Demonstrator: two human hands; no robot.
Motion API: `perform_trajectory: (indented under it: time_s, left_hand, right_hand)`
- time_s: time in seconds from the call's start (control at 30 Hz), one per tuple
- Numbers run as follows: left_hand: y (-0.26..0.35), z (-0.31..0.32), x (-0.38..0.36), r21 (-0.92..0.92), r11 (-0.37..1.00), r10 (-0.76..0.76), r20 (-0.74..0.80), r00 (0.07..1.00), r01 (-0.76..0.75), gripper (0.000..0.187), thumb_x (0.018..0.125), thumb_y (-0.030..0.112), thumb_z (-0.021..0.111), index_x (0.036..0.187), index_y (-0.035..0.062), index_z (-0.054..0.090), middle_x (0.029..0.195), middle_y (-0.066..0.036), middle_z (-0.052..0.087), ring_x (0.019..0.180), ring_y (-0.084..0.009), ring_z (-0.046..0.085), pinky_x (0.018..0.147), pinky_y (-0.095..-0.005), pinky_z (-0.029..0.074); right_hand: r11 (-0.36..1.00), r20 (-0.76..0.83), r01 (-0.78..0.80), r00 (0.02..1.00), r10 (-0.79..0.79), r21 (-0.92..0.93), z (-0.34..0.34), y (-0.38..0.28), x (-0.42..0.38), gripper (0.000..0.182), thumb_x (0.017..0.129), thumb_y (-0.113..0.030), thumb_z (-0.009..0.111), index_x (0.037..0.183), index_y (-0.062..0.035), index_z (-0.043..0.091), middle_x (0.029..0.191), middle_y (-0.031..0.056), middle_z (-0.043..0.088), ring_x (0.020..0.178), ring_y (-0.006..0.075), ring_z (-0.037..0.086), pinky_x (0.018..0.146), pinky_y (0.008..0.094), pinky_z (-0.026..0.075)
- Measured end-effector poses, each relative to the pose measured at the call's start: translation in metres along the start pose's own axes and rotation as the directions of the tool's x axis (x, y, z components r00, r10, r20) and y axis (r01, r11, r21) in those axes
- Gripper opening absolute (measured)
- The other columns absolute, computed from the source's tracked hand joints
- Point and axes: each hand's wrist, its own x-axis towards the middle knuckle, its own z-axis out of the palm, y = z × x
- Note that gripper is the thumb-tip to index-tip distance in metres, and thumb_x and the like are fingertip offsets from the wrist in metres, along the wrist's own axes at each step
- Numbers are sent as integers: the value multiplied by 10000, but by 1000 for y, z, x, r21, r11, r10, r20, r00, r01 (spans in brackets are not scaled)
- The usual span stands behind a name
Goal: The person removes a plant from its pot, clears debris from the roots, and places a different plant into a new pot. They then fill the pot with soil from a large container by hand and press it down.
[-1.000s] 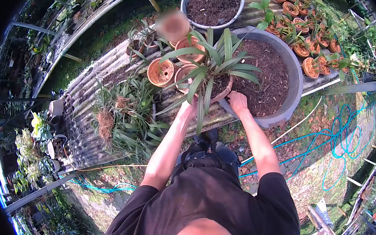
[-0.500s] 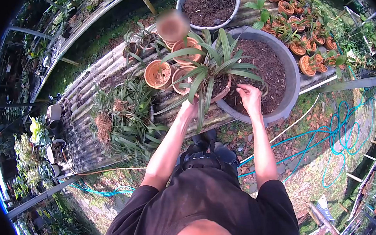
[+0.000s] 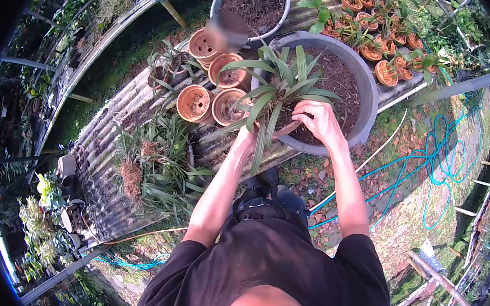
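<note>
A strap-leaved plant stands in a terracotta pot in front of me, over the near side of a big grey tub of dark potting mix. My left hand grips the pot's left side, its fingers partly hidden by long leaves. At the pot's right rim, my right hand is closed with fingertips pressed together beside the plant's base. Whatever those fingers hold is hidden.
Several terracotta pots sit left of the plant. Loose uprooted plants lie on the corrugated sheet. Behind are a second tub and several small potted plants. A teal hose lies right.
My right hand has moved left and inward, from above the tub's mix to the pot's rim beside the plant. The left hand still holds the pot. The view has shifted slightly.
</note>
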Motion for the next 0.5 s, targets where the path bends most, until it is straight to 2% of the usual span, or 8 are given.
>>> perform_trajectory:
  time_s: [0.1, 0.17, 0.27, 0.3, 0.33, 0.37, 0.4, 0.5]
  left_hand:
    - [0, -1, 2, 58, 998, -19, 52, 998, 15, 628, 1019, 598, 429, 1201, 6, 530, 906, -171, 661, 718, -307, 684, 589, -497, 619]
    - [10, 7, -3, 103, 994, -40, 17, 999, 38, 630, 1021, 593, 428, 1193, -3, 531, 884, -182, 665, 685, -307, 685, 559, -467, 616]
    - [19, 16, -14, 99, 994, -57, 35, 998, 53, 612, 1021, 578, 444, 1196, -3, 533, 893, -196, 667, 688, -305, 689, 564, -456, 615]
    - [20, 16, -17, 86, 995, -58, 53, 997, 53, 603, 1021, 571, 453, 1199, 0, 533, 903, -200, 667, 697, -303, 691, 574, -459, 616]
    - [20, 16, -18, 105, 993, -50, 46, 998, 45, 597, 1019, 574, 459, 1187, 7, 537, 899, -187, 665, 692, -289, 684, 583, -453, 611]
    - [19, 16, -20, 124, 991, -44, 37, 998, 39, 591, 1016, 578, 465, 1176, 14, 542, 895, -173, 662, 688, -276, 677, 592, -447, 606]
    - [17, 16, -22, 144, 989, -40, 30, 999, 35, 585, 1013, 582, 471, 1164, 22, 546, 891, -159, 660, 683, -262, 670, 601, -441, 602]
    - [9, 17, -25, 196, 981, 5, 8, 1000, -7, 555, 1007, 590, 488, 1122, 52, 559, 873, -109, 646, 664, -214, 638, 636, -416, 580]
  right_hand:
    - [1000, -3, 17, 1000, -17, 8, -1, 2, -6, 126, 831, -65, 716, 930, 5, 748, 922, 98, 716, 833, 298, 702, 776, 380, 552]
    - [999, -25, 31, 999, -30, 37, 1, 1, -11, 140, 826, -78, 730, 943, -4, 756, 980, 97, 719, 864, 298, 702, 792, 372, 550]
    - [999, -280, 50, 959, -52, -14, 13, 8, -22, 166, 862, -127, 748, 977, -8, 759, 1020, 96, 726, 908, 236, 707, 791, 346, 558]
    - [979, -318, -101, 936, 154, 178, 22, 13, -26, 185, 877, -143, 748, 1008, -12, 751, 1034, 96, 724, 937, 215, 698, 801, 343, 560]
    - [901, -312, -234, 881, 356, 366, 33, 17, -30, 205, 892, -160, 747, 1038, -16, 742, 1048, 96, 722, 967, 194, 689, 811, 340, 563]
    - [767, -265, -344, 796, 544, 541, 43, 22, -34, 226, 907, -177, 747, 1068, -20, 733, 1061, 96, 721, 997, 172, 680, 821, 337, 565]
    - [744, -268, -321, 790, 552, 586, 48, 15, -33, 360, 932, -182, 727, 1246, -29, 638, 1177, 108, 680, 1080, 150, 640, 825, 336, 574]
    - [353, -17, -384, 655, 755, 853, 54, -4, -29, 512, 927, -148, 722, 1376, -27, 507, 1318, 136, 606, 1168, 185, 602, 900, 346, 549]
